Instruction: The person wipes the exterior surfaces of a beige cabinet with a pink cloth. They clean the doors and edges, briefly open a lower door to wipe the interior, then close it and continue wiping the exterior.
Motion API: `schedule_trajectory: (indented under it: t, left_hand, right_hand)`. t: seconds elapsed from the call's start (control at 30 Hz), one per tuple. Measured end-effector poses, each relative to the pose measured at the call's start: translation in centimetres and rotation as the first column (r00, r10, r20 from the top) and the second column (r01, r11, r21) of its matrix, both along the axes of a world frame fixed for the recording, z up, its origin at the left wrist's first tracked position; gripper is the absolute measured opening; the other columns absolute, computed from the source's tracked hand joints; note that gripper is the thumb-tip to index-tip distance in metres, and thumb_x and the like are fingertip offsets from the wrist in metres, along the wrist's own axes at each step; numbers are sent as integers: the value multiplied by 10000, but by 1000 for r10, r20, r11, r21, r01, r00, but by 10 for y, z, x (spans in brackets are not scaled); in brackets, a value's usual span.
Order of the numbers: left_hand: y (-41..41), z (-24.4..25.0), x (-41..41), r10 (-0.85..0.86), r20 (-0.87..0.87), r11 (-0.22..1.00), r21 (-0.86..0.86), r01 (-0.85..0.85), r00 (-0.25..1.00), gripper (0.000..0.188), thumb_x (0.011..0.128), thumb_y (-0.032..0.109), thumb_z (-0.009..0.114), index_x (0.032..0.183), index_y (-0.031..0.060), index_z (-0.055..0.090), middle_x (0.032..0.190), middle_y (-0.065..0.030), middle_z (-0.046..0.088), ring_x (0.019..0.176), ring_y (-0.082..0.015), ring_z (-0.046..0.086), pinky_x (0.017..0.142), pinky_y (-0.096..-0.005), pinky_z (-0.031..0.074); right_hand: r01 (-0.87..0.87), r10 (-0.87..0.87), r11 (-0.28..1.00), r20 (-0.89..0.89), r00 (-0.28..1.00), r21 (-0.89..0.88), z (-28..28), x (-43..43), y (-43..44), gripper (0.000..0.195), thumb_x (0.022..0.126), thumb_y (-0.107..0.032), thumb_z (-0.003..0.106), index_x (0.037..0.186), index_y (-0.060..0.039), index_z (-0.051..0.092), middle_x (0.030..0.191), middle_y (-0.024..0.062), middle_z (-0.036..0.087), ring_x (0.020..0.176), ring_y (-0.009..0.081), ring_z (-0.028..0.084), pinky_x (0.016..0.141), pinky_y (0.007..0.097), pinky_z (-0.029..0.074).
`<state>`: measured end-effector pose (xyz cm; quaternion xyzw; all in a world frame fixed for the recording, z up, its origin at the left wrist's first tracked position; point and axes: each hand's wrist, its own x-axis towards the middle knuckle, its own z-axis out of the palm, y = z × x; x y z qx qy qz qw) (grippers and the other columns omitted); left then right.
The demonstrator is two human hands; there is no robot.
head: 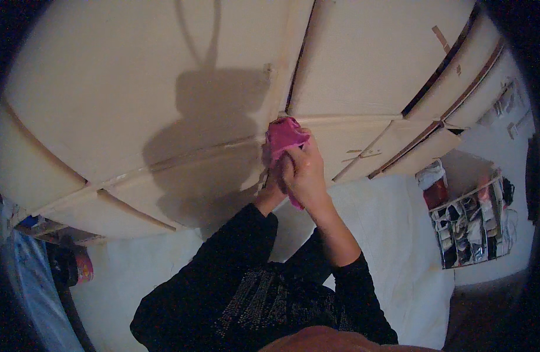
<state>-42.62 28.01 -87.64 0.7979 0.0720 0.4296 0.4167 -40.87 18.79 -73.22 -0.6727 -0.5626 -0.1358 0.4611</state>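
A crumpled pink cloth (287, 134) is bunched in my right hand (308, 165), with its lower end showing beneath the wrist. Close beside it, my left hand (275, 179) is partly covered by the right one and the cloth; I cannot tell how its fingers are placed. Both hands are in front of a pale wooden cabinet (107, 83), near the seam where its upper doors meet the lower row. Whether the cloth touches the cabinet is not clear.
A small catch (268, 68) sits on the cabinet door. Brown tape strips (362, 153) mark panels at right. A hanging organizer (470, 224) with filled pockets is on the right wall. Blue fabric (36, 277) hangs at the left, near a dark object with a pink part (84, 266).
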Motion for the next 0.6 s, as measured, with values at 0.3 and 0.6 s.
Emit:
schedule_trajectory:
  t: [0.3, 0.6]
  left_hand:
    - [-9, 24, -5, 78, -98, 984, 170, -61, 992, 543, 901, 292, 630, 1390, 109, 482, 1355, -199, 514, 1243, -400, 472, 1046, -512, 368]
    - [-7, 52, 5, 210, -38, 968, 145, -203, 977, 583, 796, 365, 744, 1254, 89, 511, 1175, -164, 600, 1109, -368, 561, 927, -481, 443]
  right_hand:
    - [104, -106, 994, 63, 992, 25, -8, 38, -15, 203, 770, -19, 618, 958, -59, 684, 1236, 225, 577, 1067, 403, 614, 865, 465, 538]
    - [315, -191, 876, 336, 922, -365, 58, 15, 8, 260, 809, -147, 631, 1056, -108, 702, 1017, 163, 635, 865, 363, 671, 696, 479, 553]
